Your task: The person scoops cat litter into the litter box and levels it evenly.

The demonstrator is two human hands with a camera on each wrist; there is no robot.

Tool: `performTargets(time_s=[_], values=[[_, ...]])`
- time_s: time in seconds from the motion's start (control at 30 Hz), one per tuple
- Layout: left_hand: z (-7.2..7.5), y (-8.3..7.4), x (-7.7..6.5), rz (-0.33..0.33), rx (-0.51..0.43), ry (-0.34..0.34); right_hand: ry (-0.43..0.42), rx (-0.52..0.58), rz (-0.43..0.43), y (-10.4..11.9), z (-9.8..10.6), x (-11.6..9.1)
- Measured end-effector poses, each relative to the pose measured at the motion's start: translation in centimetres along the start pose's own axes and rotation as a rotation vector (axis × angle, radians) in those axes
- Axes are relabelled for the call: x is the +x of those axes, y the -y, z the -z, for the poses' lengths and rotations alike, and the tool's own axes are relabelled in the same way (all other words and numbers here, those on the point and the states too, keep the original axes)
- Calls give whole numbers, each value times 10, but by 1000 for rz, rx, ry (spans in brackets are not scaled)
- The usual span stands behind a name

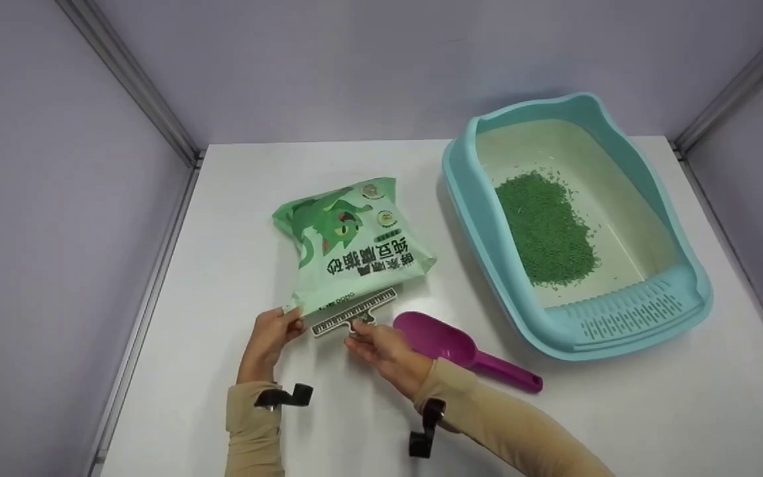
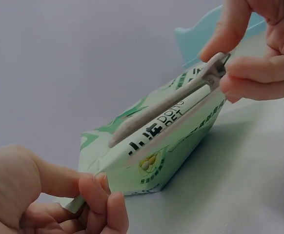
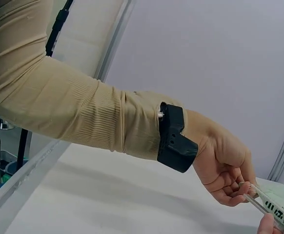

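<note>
A light green cat litter bag (image 1: 355,245) with a cat print lies on the table. At its near edge, my left hand (image 1: 271,341) pinches the left corner; the left wrist view shows this grip with thumb and fingers (image 2: 95,195). My right hand (image 1: 385,351) pinches the handle of a wide sealing clip (image 1: 355,313) with a striped pattern. The clip's two long bars stand apart in the left wrist view, along the bag's edge. Whether the edge lies between them I cannot tell. In the right wrist view the left hand (image 3: 225,163) is seen from the side.
A magenta scoop (image 1: 441,339) lies just right of my right hand, partly behind it. Farther right stands a blue litter box (image 1: 487,218) with green pellets (image 1: 547,228) inside. Pale walls with metal-framed corners enclose the white table (image 1: 236,199).
</note>
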State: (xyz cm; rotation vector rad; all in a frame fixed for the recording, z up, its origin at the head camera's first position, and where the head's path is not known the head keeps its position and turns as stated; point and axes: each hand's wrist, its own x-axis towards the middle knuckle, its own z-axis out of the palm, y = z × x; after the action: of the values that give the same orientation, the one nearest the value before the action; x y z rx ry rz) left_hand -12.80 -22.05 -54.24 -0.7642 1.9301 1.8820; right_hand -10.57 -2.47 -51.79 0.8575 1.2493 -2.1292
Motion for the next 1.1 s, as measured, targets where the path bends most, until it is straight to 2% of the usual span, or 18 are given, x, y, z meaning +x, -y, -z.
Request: performTargets(time_s=[0.37, 0.67, 0.9, 1.1], values=[[14, -1, 9, 1, 38, -5, -28, 85, 5, -4, -10, 4], [17, 0, 9, -13, 41, -17, -116, 156, 9, -4, -19, 13], [18, -1, 10, -7, 43, -10, -81, 183, 8, -6, -19, 14], [21, -1, 11, -2, 38, -20, -50, 202, 10, 1, -18, 14]])
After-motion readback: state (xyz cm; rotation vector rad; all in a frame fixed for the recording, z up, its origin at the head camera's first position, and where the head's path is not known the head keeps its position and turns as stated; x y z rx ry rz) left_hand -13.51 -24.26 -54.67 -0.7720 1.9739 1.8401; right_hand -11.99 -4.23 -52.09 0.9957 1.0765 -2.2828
